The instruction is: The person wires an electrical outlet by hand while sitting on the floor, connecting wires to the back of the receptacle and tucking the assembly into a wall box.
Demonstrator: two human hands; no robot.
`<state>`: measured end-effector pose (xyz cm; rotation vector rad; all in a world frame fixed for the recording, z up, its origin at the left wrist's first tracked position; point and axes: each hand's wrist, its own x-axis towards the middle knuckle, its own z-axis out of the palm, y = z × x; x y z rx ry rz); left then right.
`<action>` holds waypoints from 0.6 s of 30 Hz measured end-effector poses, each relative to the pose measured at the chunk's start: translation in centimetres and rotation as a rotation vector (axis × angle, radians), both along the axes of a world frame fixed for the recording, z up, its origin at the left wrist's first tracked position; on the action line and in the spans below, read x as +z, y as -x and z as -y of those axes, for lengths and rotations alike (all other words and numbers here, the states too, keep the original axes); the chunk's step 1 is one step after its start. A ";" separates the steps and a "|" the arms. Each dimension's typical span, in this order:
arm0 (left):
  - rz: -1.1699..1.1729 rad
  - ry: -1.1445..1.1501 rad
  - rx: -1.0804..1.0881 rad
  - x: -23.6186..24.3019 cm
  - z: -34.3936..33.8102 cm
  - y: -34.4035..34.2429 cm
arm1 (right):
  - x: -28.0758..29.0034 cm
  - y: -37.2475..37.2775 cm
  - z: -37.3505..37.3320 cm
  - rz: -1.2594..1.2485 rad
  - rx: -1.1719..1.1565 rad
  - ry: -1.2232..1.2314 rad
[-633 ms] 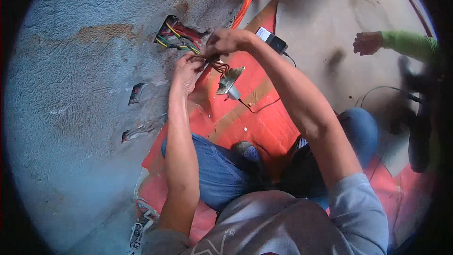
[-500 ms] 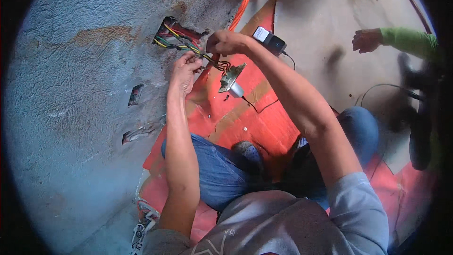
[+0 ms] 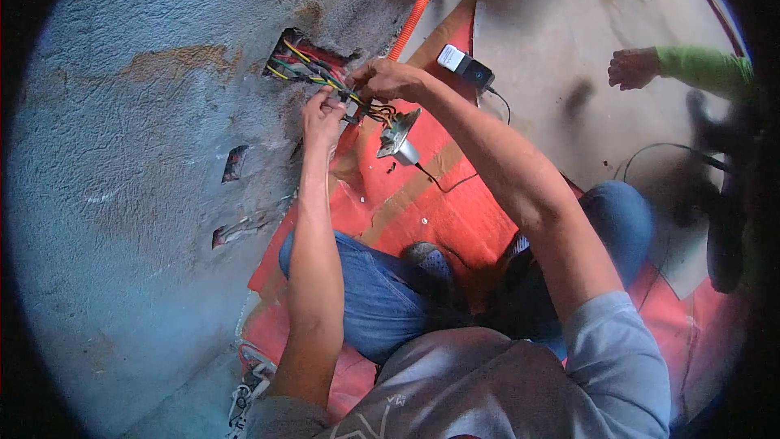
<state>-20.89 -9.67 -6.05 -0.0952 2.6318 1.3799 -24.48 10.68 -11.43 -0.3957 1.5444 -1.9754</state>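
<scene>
A bundle of green, yellow, red and black wires [image 3: 306, 65] comes out of a rectangular wall box [image 3: 284, 47]. My left hand [image 3: 323, 116] pinches the wires from below, fingers closed. Just right of it, my right hand [image 3: 383, 80] is closed on the same bundle, its fingertips partly hidden. Beyond my hands the wires run down to a socket plate [image 3: 398, 136], seen edge on and tilted, hanging above the floor covering. A pale grey plug adapter [image 3: 404, 154] is plugged into it, with a thin black cord trailing right.
Two smaller wall boxes [image 3: 234, 164] lie lower on the grey wall. An orange corrugated conduit [image 3: 417, 15] runs along the wall's foot. A black device [image 3: 474, 73] with a cord lies on the board. Another person's hand [image 3: 634, 70] in a green sleeve shows at right. Loose wires [image 3: 252, 382] lie lower left.
My left hand has shifted slightly up and right along the wires. My right hand has moved slightly left and down. The socket plate has barely moved.
</scene>
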 end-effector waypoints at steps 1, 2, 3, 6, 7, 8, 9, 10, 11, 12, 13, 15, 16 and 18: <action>0.000 -0.003 -0.005 -0.5 -0.2 0.1 | -0.5 0.0 -0.1 0.000 -0.005 -0.003; -0.022 0.032 0.027 -0.6 0.0 0.0 | -0.2 -0.3 0.5 -0.030 -0.043 -0.066; -0.044 0.068 0.058 -0.8 0.2 -0.1 | 0.0 -0.6 1.0 -0.060 -0.082 -0.129; -0.100 0.293 0.026 -0.6 1.0 0.4 | 0.9 -0.8 1.5 -0.083 -0.070 -0.190; -0.101 0.297 0.029 -0.5 1.3 0.3 | 1.2 -0.9 1.8 -0.084 -0.068 -0.186; -0.101 0.245 0.039 0.1 0.5 -0.1 | 1.0 -1.1 1.7 -0.070 -0.067 -0.173; -0.101 0.193 0.051 0.6 -0.1 -0.3 | 0.9 -1.1 1.6 -0.055 -0.065 -0.158; -0.098 0.191 0.048 0.5 -0.3 -0.3 | 0.7 -1.2 1.5 -0.051 -0.067 -0.160; -0.108 0.161 0.036 0.4 -0.4 -0.2 | 0.6 -1.0 1.4 -0.061 -0.063 -0.131; -0.118 0.131 0.025 0.4 -0.5 -0.1 | 0.4 -0.9 1.3 -0.071 -0.059 -0.101; -0.119 0.130 0.020 0.3 -0.6 -0.1 | 0.1 -0.9 1.2 -0.072 -0.064 -0.102; -0.052 -0.025 0.071 -0.1 -0.5 -0.2 | 0.1 -1.0 1.3 -0.006 -0.038 -0.054; -0.051 -0.024 0.070 -0.2 -0.4 -0.2 | 0.0 -1.0 1.3 -0.005 -0.040 -0.054; 0.069 -0.284 0.107 -0.5 0.0 -0.1 | 0.0 -1.2 1.2 0.017 -0.010 0.043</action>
